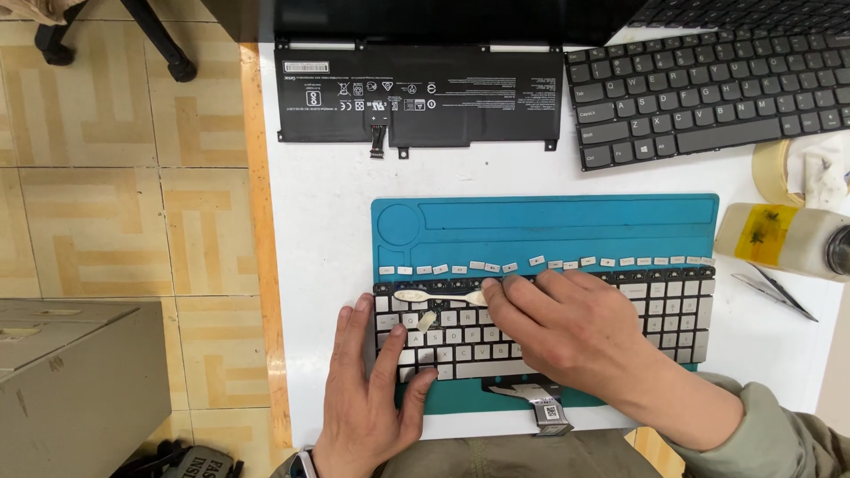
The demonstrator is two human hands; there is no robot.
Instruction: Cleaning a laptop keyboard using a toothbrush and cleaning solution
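Left hand lay flat, gripping nothing, pinning keyboard on mat at counter's near edge | right hand pinched pry tool under top row | risk: slip could snap clips or scatter loose keycaps.

teal mat: matt rubbery | keyboard: silver plastic keys | battery: matt black

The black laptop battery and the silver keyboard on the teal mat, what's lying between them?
In the head view, between the laptop battery and the silver keyboard: bare white table, the teal mat's upper part and a row of removed keycaps.
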